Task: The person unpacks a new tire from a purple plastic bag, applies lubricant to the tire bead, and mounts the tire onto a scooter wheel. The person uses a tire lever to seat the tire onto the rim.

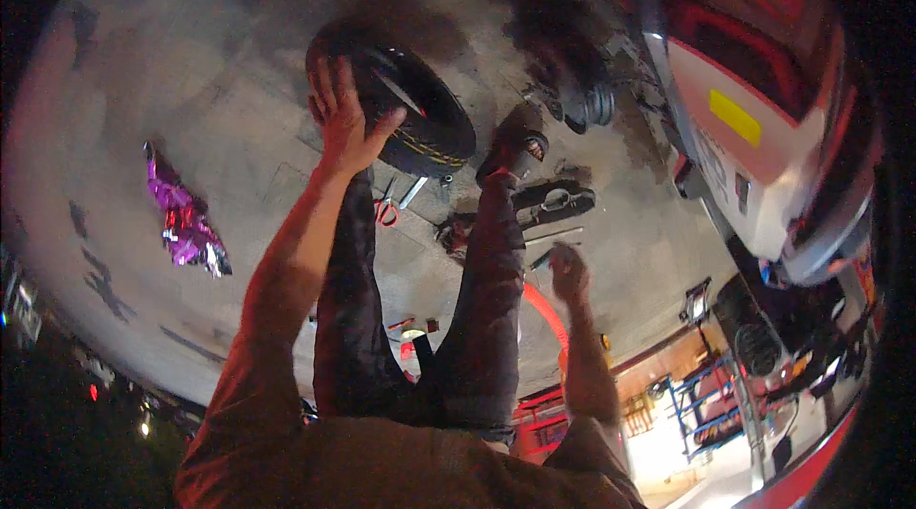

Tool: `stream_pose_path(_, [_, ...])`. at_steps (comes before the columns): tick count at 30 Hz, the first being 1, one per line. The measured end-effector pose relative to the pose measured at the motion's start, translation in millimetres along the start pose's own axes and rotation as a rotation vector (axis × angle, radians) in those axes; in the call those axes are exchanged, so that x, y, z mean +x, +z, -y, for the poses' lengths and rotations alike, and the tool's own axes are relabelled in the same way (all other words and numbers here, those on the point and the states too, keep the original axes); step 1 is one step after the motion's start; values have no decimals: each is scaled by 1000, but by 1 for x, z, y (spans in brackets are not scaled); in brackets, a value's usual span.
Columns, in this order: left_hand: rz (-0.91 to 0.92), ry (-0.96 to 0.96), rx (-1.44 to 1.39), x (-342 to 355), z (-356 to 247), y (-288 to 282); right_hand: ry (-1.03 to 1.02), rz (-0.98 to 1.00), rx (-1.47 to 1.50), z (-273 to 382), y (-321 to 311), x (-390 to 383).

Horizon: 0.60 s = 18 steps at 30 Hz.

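Note:
A black tyre (448, 132) with coloured marks on its tread leans on the floor beyond my feet. My left hand (339, 118) grips its near left side, fingers spread over the tread and thumb apart. My right hand (570, 272) hangs low beside my right leg, fingers curled; it is dark, and what it holds, if anything, I cannot make out. Close to it lie a slim dark tool (541, 261) and a long metal bar (553, 235). Red-handled scissors (386, 213) and a flat metal tool (413, 192) lie between my legs, below the tyre.
A crumpled purple foil wrapper (181, 213) lies on the left floor. Beyond my right foot are a dark elongated part (555, 206) and a dim metal wheel part (593, 108). A white vehicle (763, 194) stands at right. A red hose (544, 304) curves past my right leg.

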<state>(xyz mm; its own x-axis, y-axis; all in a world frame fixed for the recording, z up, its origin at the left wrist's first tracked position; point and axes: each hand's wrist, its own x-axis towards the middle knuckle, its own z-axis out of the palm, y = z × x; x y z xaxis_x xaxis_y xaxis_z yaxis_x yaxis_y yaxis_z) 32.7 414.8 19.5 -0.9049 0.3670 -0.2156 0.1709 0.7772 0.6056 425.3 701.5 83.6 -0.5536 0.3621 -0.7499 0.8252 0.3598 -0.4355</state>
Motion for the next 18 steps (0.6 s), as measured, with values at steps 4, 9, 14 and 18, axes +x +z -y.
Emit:
stream_pose_path(4, [-289, -328, -326, -12, 16, 22, -449, -423, -16, 2, -33, 178])
stream_pose_path(9, [-205, -378, -97, -4, 33, 29, -262, -416, -478, 20, -62, 293])
stream_pose_path(14, [-240, -441, -264, 22, 49, 27, -153, -265, -503, 14, -75, 325])
stream_pose_path(18, [-312, -671, -511, 23, 45, 29, -257, -269, -497, 1, -81, 345])
